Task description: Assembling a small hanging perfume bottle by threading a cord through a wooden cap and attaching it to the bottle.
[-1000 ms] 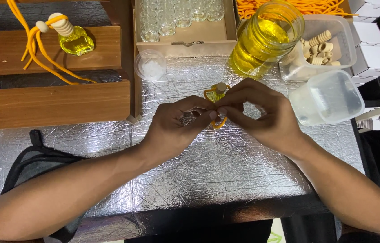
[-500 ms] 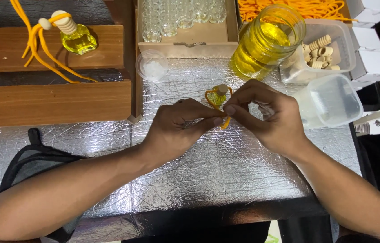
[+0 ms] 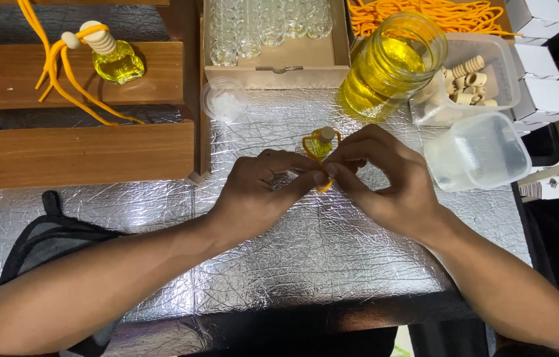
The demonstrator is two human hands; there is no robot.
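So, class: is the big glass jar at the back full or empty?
Partly full. The glass jar holds yellow liquid short of its rim, and its mouth shows no lid.

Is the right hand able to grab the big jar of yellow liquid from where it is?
Probably yes. The big jar of yellow liquid stands just beyond the right hand with only bare foil table between them. But that hand and the left hand are pinching a small bottle with orange cord, so it isn't free.

On the foil-covered table stand a jar of yellow liquid far right, a cardboard box of glass bottles beside it, wooden shelves left, and a black bag near left.
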